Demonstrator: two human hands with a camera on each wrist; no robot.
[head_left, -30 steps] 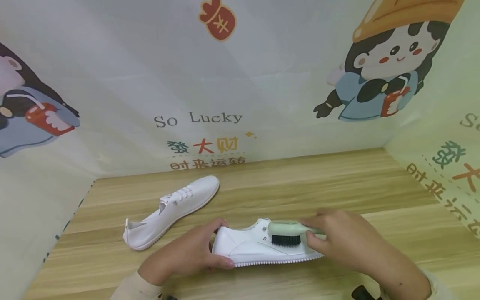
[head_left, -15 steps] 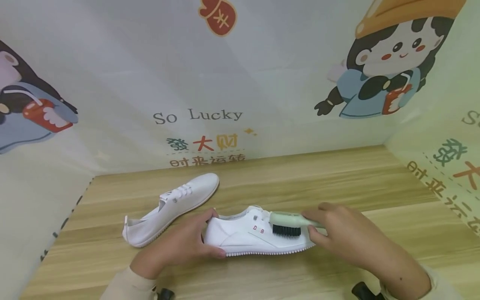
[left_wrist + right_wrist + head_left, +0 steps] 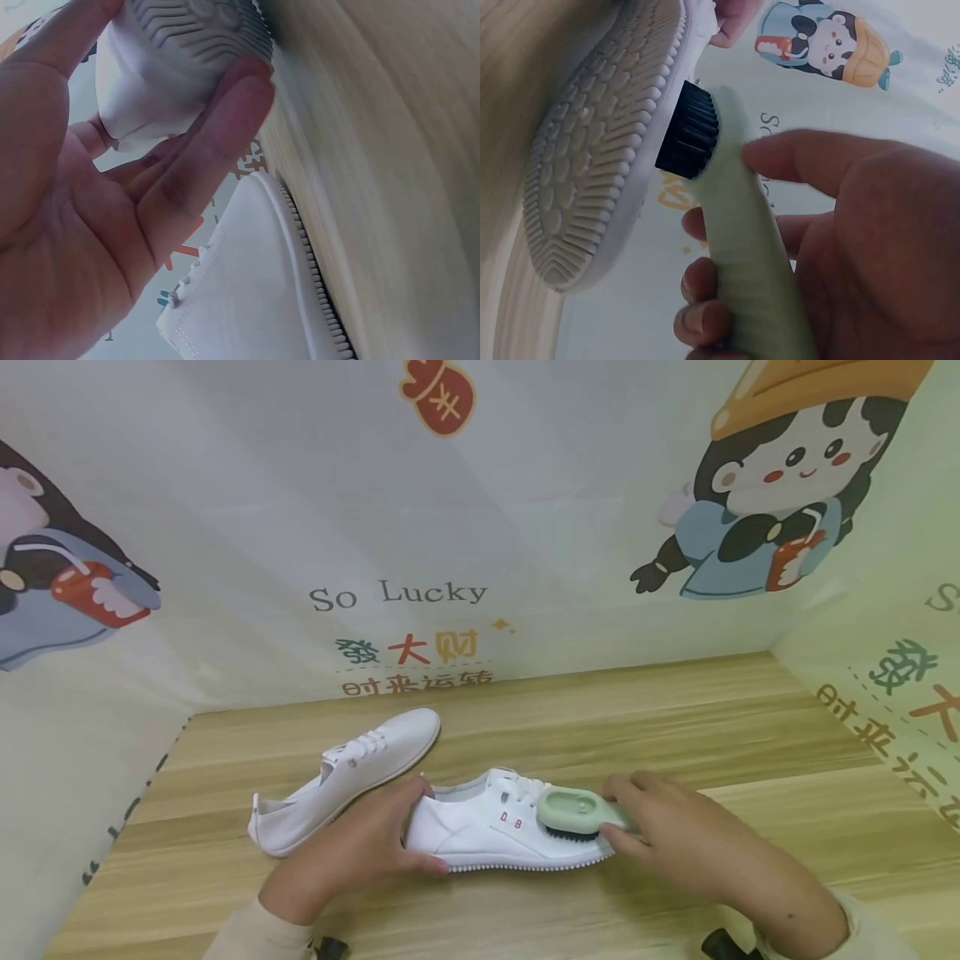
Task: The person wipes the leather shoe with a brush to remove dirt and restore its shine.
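A white lace-up shoe (image 3: 465, 833) with small red letters on its side is held by the heel in my left hand (image 3: 360, 839). In the left wrist view, thumb and fingers wrap the heel (image 3: 142, 90), and part of the ridged sole shows. My right hand (image 3: 667, 818) grips the handle of a pale green brush (image 3: 570, 810). Its black bristles (image 3: 690, 131) meet the upper near the toe and laces. The right wrist view shows the textured sole (image 3: 592, 135) tilted clear of the table, and fingers curled round the green handle (image 3: 750, 262).
A second white shoe (image 3: 367, 760) lies on the wood-grain table (image 3: 600, 718) behind my left hand, toe pointing to the back right. Printed cloth walls (image 3: 570, 543) with cartoon figures and lettering rise behind the table and along both sides.
The held shoe has shifted up and slightly left with my left hand. The brush has tipped so its green back faces up more, the bristles staying at the shoe's front.
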